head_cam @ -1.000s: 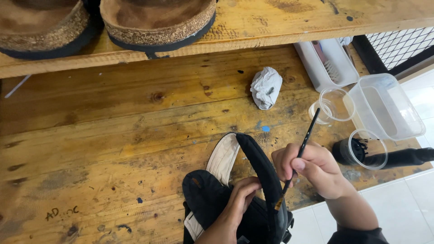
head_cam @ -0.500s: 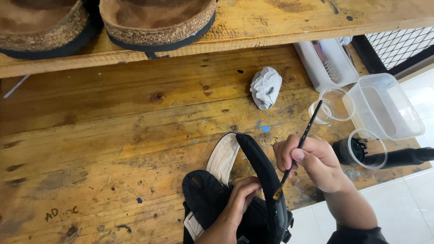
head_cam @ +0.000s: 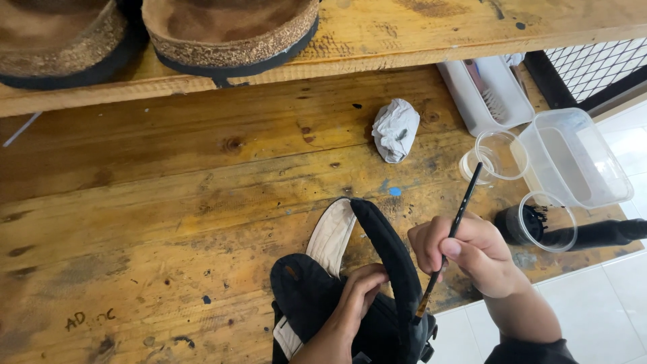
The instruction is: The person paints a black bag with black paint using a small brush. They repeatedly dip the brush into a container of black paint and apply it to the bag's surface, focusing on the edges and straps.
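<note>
A black sandal point(head_cam: 377, 269) with a pale footbed lies on its side at the near edge of the wooden table point(head_cam: 168, 202). My left hand point(head_cam: 360, 296) grips it from inside, fingers curled under the black strap. My right hand point(head_cam: 472, 253) holds a thin black paintbrush point(head_cam: 450, 236) like a pen. The brush tip touches the black edge of the sandal near its lower end.
A crumpled white cloth point(head_cam: 395, 128) lies mid-table. At the right stand a clear cup point(head_cam: 499, 156), a cup with black paint point(head_cam: 539, 221), a clear rectangular tub point(head_cam: 576, 158) and a white tray point(head_cam: 488, 94). Two cork-soled sandals point(head_cam: 229, 34) sit on the shelf above.
My right hand has shifted slightly, sliding the brush tip along the sandal's black edge. The left hand and sandal stay where they were.
</note>
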